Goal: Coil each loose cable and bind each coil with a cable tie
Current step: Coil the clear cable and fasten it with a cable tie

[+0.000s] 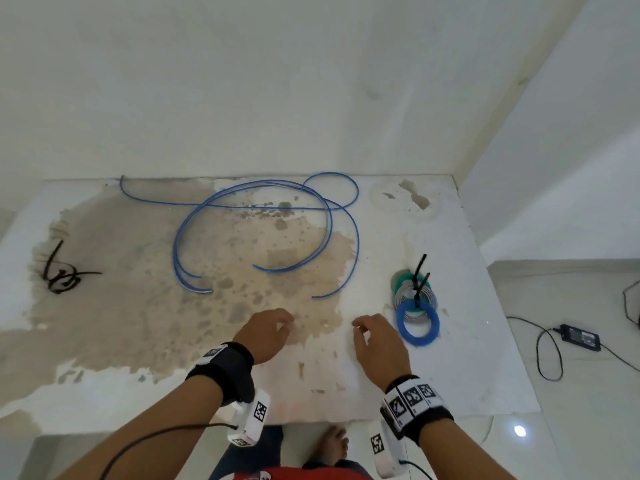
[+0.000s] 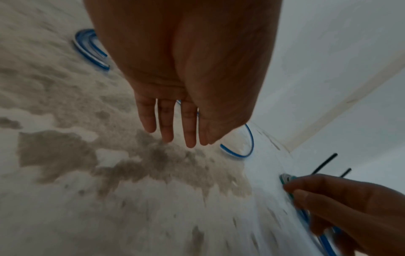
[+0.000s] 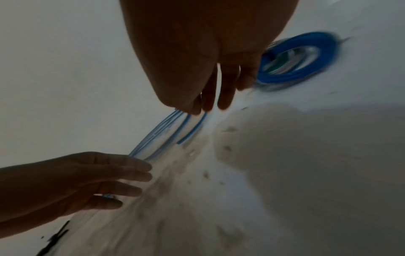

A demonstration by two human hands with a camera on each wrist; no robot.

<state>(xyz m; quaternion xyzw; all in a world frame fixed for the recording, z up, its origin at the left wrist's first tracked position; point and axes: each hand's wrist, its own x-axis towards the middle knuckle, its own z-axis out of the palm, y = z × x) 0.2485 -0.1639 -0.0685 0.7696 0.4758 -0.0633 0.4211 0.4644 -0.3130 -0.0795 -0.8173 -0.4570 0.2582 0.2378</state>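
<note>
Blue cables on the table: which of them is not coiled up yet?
The long blue cable sprawled in wide loose loops at the back of the table. The small blue coil by the right hand is wound tight.

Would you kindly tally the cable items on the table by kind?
Loose blue cable: 1
Bound coils: 3 (green, grey, blue)
Spare black ties: 1 bunch, number unclear
Total: 5

Loose blue cable [image 1: 263, 233] sprawled across table; 3 tied coils [image 1: 415, 306] at right.
</note>
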